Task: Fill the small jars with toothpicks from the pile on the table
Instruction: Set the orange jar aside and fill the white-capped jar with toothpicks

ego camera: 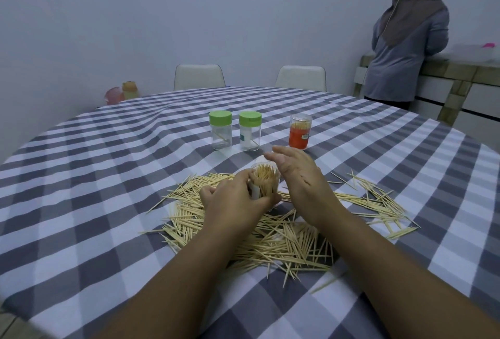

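Mostly, the picture is filled by a big round table [81, 203], covered with a soft cloth in grey and white checks that makes gentle folds toward the far side. Behind it stand two pale chairs [199, 77] with smooth rounded backs, and at the right a person [405, 49] in a grey top faces away, at a tiled counter.

On the cloth near the viewer lies the pile of toothpicks [284, 241] — thin, pale wooden sticks with sharp ends, spread wide and crossing each other in all directions.

The left hand [232, 203] grips a small clear plastic jar [266, 183], a cylinder without lid, held just above the pile and tilted a little; it is packed with toothpicks standing on end. The right hand [297, 173] hovers beside the mouth of the jar with fingers straight and relaxed, holding nothing that I can see.

Farther back stand three more jars, upright and apart from each other: two transparent ones with green caps [220, 130] [250, 131], nearly empty, and one with an orange label [299, 131] — this one is full of sticks.

At the far left edge, two small blurred plastic containers [121, 94], pink and orange.
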Tool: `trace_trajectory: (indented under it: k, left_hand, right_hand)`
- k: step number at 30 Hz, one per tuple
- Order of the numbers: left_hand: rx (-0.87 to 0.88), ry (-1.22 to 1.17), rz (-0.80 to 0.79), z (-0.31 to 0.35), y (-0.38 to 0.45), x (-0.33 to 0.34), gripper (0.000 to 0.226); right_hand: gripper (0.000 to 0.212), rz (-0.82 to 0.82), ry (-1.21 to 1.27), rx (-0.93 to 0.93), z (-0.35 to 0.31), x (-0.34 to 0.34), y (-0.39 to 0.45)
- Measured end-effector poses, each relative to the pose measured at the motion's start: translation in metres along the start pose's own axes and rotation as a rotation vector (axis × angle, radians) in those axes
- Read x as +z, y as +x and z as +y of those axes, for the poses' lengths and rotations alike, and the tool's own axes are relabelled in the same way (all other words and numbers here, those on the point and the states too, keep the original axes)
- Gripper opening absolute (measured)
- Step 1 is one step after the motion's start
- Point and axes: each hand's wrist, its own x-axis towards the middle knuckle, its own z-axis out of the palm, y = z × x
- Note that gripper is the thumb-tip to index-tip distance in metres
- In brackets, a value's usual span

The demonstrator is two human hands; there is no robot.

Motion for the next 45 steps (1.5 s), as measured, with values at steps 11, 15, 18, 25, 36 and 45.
trace_trajectory:
  k: [11,15,18,25,36,45]
  left_hand:
    - [0.000,-0.016,-0.010,0.001,0.000,-0.001,0.046]
    - [0.002,-0.011,-0.012,0.001,0.000,0.000,0.046]
    - [-0.005,-0.005,-0.009,0.002,0.000,-0.001,0.050]
    - [-0.059,0.002,-0.007,0.003,0.001,-0.002,0.060]
    - [-0.103,0.042,-0.038,0.005,0.002,-0.010,0.065]
    - [-0.097,0.053,-0.053,0.002,0.004,-0.010,0.039]
  right_hand:
    - [0.056,0.019,0.050,-0.009,0.001,0.001,0.001]
    - [0.047,-0.055,0.110,0.026,-0.004,-0.002,-0.001]
    - [0.036,-0.005,0.278,0.103,-0.006,-0.008,0.002]
    - [0.067,-0.278,-0.250,0.210,0.009,-0.009,0.042]
    - [0.071,-0.443,-0.584,0.062,0.010,0.011,0.070]
    - [0.036,-0.264,0.328,0.283,-0.002,-0.026,0.038]
